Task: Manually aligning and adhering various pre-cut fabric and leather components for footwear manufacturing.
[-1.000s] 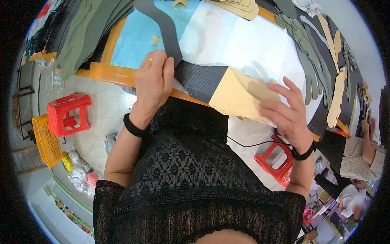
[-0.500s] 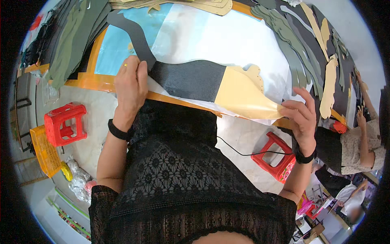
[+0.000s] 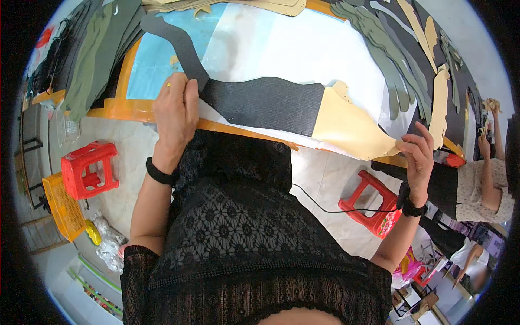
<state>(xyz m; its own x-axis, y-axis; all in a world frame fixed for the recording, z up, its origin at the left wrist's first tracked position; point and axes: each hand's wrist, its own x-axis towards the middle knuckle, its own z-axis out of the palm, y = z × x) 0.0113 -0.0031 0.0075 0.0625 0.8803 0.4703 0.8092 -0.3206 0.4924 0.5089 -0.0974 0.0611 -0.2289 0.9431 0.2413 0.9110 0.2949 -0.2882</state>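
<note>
A long black textured sheet piece lies along the table's near edge, its narrow curved end reaching up to the far left. My left hand is closed on the black piece near its bend, thumb and fingers pressed together. At the right, a smooth beige sheet piece meets the black surface along a straight slanting line, with a scalloped, hole-edged corner behind it. My right hand pinches the beige piece's narrowed right tip between thumb and fingers, the other fingers raised. The beige is drawn taut and slightly lifted toward that hand.
Blue and white sheeting covers the table, bordered with orange tape. Olive-green cut pieces are stacked at left; more green strips lie at right. Red stools stand on the floor. A co-worker is at far right.
My right hand has moved right with the beige tip. The line between beige and black has shifted right, and more black surface shows. My left hand stays nearly in place.
</note>
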